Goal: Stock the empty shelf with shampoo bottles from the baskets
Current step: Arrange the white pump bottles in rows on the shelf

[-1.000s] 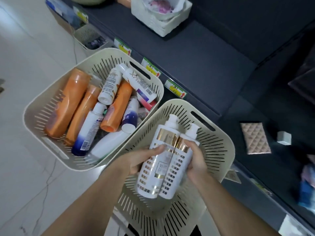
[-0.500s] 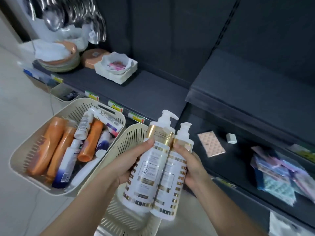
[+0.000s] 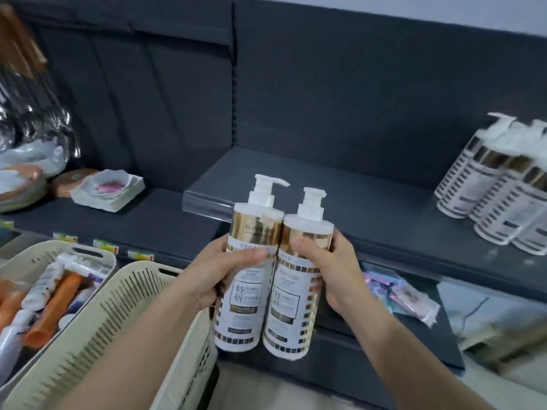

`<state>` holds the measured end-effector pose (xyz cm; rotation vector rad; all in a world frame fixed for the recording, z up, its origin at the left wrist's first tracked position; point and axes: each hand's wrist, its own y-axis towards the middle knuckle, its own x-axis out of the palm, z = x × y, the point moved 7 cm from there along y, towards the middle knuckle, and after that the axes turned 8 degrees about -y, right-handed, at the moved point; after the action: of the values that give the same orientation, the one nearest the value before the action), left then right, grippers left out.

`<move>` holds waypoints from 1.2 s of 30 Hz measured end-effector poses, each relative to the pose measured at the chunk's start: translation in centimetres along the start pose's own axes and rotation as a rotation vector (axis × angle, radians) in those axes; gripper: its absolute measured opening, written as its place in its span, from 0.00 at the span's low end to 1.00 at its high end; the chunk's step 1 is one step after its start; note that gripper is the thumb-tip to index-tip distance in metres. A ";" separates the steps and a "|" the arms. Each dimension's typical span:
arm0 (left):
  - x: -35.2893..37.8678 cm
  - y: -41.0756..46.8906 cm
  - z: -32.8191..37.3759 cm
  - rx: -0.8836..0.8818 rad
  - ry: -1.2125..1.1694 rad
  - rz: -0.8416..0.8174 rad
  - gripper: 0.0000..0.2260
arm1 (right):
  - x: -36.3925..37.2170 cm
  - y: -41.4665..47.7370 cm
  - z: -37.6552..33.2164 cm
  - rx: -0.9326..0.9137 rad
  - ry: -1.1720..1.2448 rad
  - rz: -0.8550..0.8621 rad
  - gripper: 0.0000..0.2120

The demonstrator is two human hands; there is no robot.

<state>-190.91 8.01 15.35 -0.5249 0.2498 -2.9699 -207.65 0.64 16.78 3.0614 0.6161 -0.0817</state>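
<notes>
Transfer step: at frame centre the left hand [image 3: 220, 272] grasps one near-upright shampoo bottle [image 3: 244, 306] and the right hand [image 3: 331, 273] its touching twin [image 3: 291, 312], both in front of the dark shelf [image 3: 355, 199]; the next move likely calls for standing them beside the stocked row [image 3: 500, 184] at right

Quick count: two held bottles [image 3: 245, 294], roughly five shelf bottles [image 3: 497, 187] far right (blurry, can't be exact), and two baskets [image 3: 133, 306] near left.
</notes>
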 end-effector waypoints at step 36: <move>40.3 26.8 3.3 0.314 0.149 -0.401 0.17 | -43.7 3.1 -9.1 -0.211 -0.342 0.466 0.26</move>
<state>-225.13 -24.38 26.80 -0.3485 -0.3496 -3.3416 -246.29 -18.84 28.26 2.7990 -0.1024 -0.4811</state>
